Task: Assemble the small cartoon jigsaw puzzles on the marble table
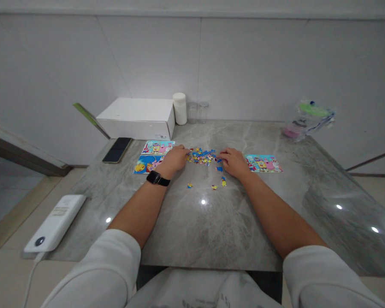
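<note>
A pile of small, colourful puzzle pieces (201, 157) lies on the grey marbled table (199, 231). My left hand (177, 158), with a black watch on the wrist, touches the pile's left edge; its fingertips are together and too small to read. At the pile's right edge is my right hand (231, 159), its fingers bent and partly spread on the pieces. Several loose pieces lie nearer to me, among them a yellow one (223, 182). Two cartoon picture cards, an upper one (157, 147) and a lower one (144, 164), lie left; another card (265, 164) lies right.
Along the back stand a white box (136, 117), a white bottle (180, 109) and two clear jars (203, 113). A phone (117, 150) and a white power bank (56, 222) with a cable are at left. A plastic bag (308, 119) sits at the back right.
</note>
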The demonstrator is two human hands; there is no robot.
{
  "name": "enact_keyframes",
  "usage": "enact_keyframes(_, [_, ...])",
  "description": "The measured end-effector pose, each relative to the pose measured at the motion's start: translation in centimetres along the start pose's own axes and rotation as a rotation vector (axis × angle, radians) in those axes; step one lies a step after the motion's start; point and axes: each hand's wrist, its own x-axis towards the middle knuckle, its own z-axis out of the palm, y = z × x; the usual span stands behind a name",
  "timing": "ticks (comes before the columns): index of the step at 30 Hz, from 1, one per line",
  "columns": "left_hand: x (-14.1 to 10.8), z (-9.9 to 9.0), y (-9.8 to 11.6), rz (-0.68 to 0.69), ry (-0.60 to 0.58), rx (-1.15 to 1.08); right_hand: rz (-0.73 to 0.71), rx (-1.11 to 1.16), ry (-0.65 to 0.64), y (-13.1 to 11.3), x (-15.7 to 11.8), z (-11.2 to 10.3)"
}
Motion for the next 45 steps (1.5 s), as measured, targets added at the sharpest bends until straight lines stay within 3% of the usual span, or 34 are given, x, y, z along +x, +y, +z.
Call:
enact_keyframes(10, [-0.3,-0.1,-0.4,-0.101,0.002,0.034,0.059,-0.010,0.040,1.0,0.2,0.9])
enact_keyframes(20, [-0.2,0.2,-0.4,-0.081,0.036,0.056,0.091,-0.032,0.074,1.3,0.2,1.5])
enact_keyframes(25, [0.2,0.6,-0.1,0.099,0.110,-0.042,-0.001,0.024,0.094,1.5,0.3,1.8])
enact_keyframes(32, [0.6,1.3,0.6,0.425,0.088,-0.146,-0.246,0.107,0.085,0.1,0.5,2.3])
enact_keyframes(36, [0.6,1.3,0.4,0.447,0.102,-0.160,-0.272,0.104,0.040,-0.2,0.6,2.5])
enact_keyframes(45, [0.8,1.8,-0.2,0.407,0.104,-0.054,-0.176,0.055,0.033,0.1,0.5,1.9])
